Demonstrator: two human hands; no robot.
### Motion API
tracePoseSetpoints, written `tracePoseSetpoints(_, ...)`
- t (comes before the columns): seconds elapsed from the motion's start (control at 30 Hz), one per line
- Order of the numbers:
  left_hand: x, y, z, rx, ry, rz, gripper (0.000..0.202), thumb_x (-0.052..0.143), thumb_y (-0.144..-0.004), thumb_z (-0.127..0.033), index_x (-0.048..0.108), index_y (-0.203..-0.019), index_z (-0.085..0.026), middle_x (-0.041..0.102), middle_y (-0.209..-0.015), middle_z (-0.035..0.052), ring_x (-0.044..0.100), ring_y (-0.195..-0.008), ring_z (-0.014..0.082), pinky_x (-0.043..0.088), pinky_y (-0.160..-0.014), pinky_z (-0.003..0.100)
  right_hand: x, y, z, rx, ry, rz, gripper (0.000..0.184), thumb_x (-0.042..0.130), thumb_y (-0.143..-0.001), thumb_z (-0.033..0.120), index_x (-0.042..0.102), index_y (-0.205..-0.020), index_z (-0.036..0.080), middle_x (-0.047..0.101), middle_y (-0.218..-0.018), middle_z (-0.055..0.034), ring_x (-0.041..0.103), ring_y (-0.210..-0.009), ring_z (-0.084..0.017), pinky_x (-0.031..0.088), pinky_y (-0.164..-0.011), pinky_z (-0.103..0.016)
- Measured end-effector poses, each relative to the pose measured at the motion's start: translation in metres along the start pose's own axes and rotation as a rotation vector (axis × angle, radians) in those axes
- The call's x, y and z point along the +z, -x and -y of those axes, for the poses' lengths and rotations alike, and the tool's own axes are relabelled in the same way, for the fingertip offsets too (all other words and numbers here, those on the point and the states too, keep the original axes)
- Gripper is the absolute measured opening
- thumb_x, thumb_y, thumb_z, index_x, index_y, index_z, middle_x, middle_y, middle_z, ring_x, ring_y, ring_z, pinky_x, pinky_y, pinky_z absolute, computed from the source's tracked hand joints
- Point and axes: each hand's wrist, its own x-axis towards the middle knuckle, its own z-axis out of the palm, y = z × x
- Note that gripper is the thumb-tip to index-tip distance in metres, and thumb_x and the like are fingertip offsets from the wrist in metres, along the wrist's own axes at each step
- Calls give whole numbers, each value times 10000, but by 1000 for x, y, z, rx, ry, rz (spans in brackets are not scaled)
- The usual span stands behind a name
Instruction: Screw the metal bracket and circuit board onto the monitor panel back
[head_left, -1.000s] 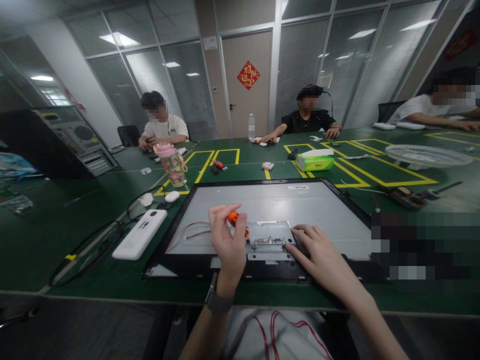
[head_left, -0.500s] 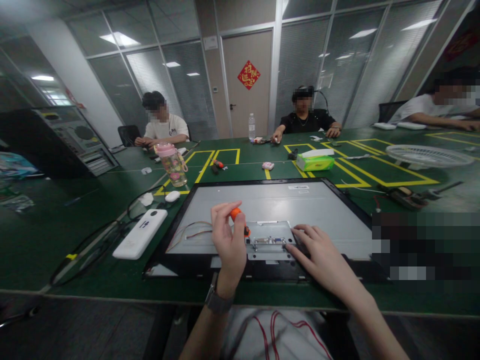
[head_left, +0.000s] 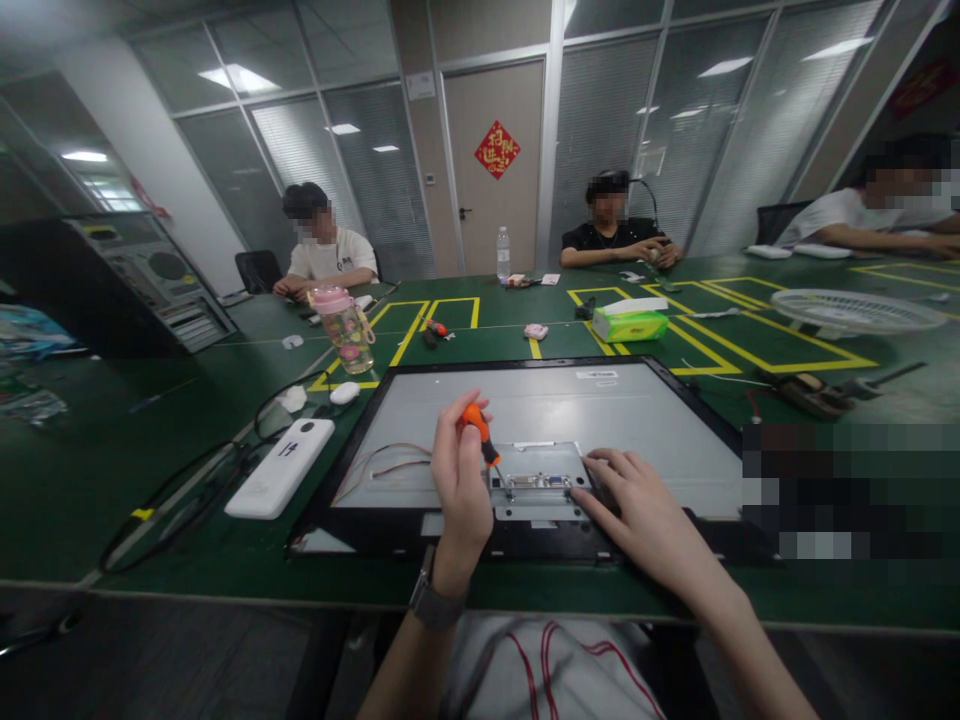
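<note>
Pinching the screwdriver (head_left: 481, 432) mid-frame, your left hand (head_left: 463, 480) faces your spread right hand (head_left: 646, 508); above, grey panel (head_left: 540, 408) stretches to its black edge.

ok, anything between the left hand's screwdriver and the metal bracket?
Nothing visible: from the left hand, the screwdriver slants down unobstructed to the metal bracket. The right hand is at the bracket's right side, apart from the screwdriver.

Place: your office-type rm., part workshop. Evid.: glass walls (head_left: 367, 170) w/ blinds (head_left: 600, 150); door (head_left: 466, 190) w/ red sign (head_left: 497, 150); lg. green table (head_left: 176, 405), yellow tape marks (head_left: 410, 340); PC tower (head_left: 157, 275), your L; opened screen (head_left: 540, 400), flat before you; black chairs (head_left: 259, 270); co-workers (head_left: 334, 262) seated opp. you & R.
</note>
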Motion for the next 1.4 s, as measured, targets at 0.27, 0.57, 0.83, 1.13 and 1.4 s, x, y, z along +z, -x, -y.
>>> tracePoseSetpoints(0.27,2,7,6,145,-158,-46,368,505,-971,-276,512,-1331,-198,633,-1055,86,628,-806,139,533,-773,281,1,1,-1,-1,5,-13,292,521,-957,392,659,-1138,208,657,-1141,-119,604,-1028,-299,511,-901,-466)
tracePoseSetpoints(0.57,10,4,-2,-79,201,293,288,614,-921,-288,494,-1173,-217,661,-1004,50,715,-714,133,597,-756,325,0,1,0,-6,6,-23,266,533,-926,312,665,-1135,213,656,-1137,-118,608,-1012,-291,513,-886,-454)
tracePoseSetpoints(0.83,10,6,1,-84,130,330,281,619,-917,-282,497,-1155,-196,672,-1009,59,727,-757,147,586,-785,317,0,1,0,-13,-4,-17,276,510,-932,295,657,-1146,204,654,-1134,-124,597,-1001,-291,511,-884,-474)
tracePoseSetpoints(1.13,12,6,0,-42,113,310,270,634,-898,-234,519,-1140,-199,682,-992,51,733,-832,166,593,-768,304,0,1,0,-7,-7,-10,265,523,-923,298,664,-1127,205,654,-1133,-122,604,-1006,-295,513,-888,-475)
tracePoseSetpoints(1.4,12,7,3,-20,75,335,280,629,-903,-225,525,-1162,-205,675,-1005,53,717,-869,159,586,-790,301,-1,0,1,4,-6,17,275,535,-924,294,655,-1148,188,649,-1148,-130,598,-1027,-299,509,-905,-474)
